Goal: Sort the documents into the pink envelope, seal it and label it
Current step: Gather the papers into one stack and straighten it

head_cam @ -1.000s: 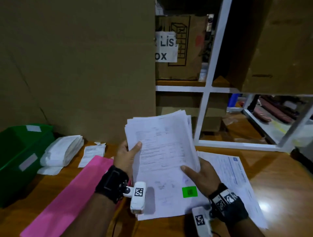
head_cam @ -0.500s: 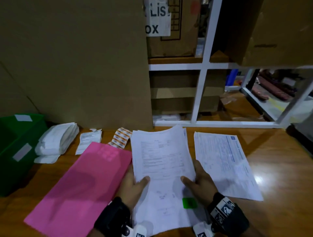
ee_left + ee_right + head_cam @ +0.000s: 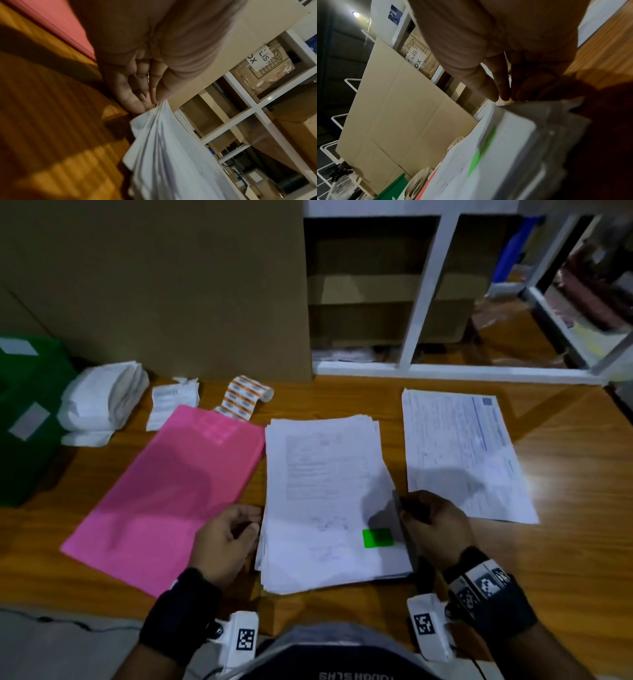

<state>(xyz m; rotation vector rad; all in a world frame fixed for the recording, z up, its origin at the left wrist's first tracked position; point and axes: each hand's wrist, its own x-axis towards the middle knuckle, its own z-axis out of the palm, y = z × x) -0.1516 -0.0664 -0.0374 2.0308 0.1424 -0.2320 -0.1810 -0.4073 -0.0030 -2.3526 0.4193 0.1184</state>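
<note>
White paper under both my hands. My left hand (image 3: 227, 542) has its fingers (image 3: 137, 94) curled together against the near-left edge of the stack of documents (image 3: 325, 501), tips touching the sheet edges; whether they pinch any sheet, I cannot tell. My right hand (image 3: 433, 525) pinches the right edge of the stack, fingertips (image 3: 503, 93) pressed together on the paper. What lies under those fingers is dark and blurred; sheet count not readable. Print on the top page is too faint to read; a green sticker (image 3: 377, 537) sits near its lower right corner. The stack lies flat on the wooden table (image 3: 565, 559), long axis running away from me, leaning slightly left at the far end. The pink envelope (image 3: 164, 491) lies flat just left of it, long axis slanting from near-left to far-right, its far corner covering part of a label strip (image 3: 245, 398). A loose printed sheet (image 3: 462, 453) lies to the right, apart from the stack. My left wrist hides the envelope's near corner.
</note>
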